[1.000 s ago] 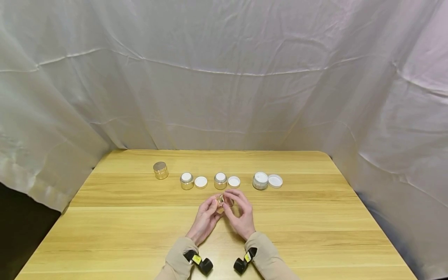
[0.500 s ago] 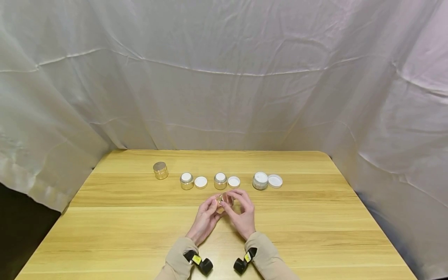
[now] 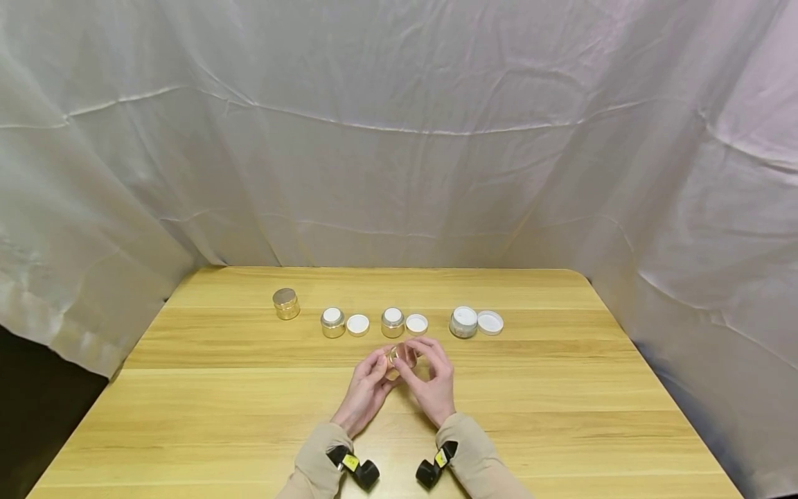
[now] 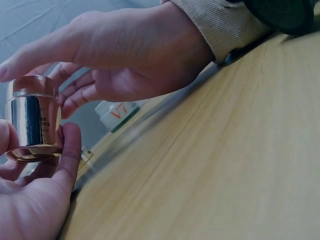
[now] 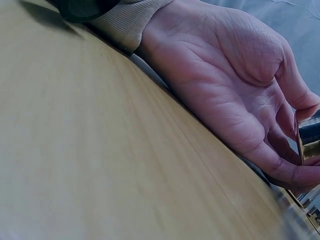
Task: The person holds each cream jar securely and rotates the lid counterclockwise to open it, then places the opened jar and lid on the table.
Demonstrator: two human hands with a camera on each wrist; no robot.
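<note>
A shiny gold cosmetic jar [image 3: 392, 373] is held above the table between both hands. My left hand [image 3: 363, 396] grips its body from the left and below, thumb in front. My right hand [image 3: 435, 389] curls thumb and fingers about the jar's lid [image 3: 405, 354]. In the left wrist view the jar [image 4: 44, 122] stands almost upright, its lid [image 4: 34, 86] seated on top with a seam below it. Small dark print marks its side. The right wrist view shows the palm of the left hand [image 5: 225, 75], and the jar [image 5: 310, 134] is cut off by the frame edge.
Across the wooden table [image 3: 561, 388] stand two open gold jars [image 3: 333, 324] [image 3: 393, 324], each with a white-lined lid [image 3: 358, 325] [image 3: 416, 324] beside it. A larger pale jar [image 3: 464, 324] has its lid [image 3: 490, 322] at its right. A closed gold jar [image 3: 286, 304] stands farther left.
My right hand's fingers have turned slightly around the lid and shifted a little rightward, showing more of it. The left hand and the jars on the table stay in place.
</note>
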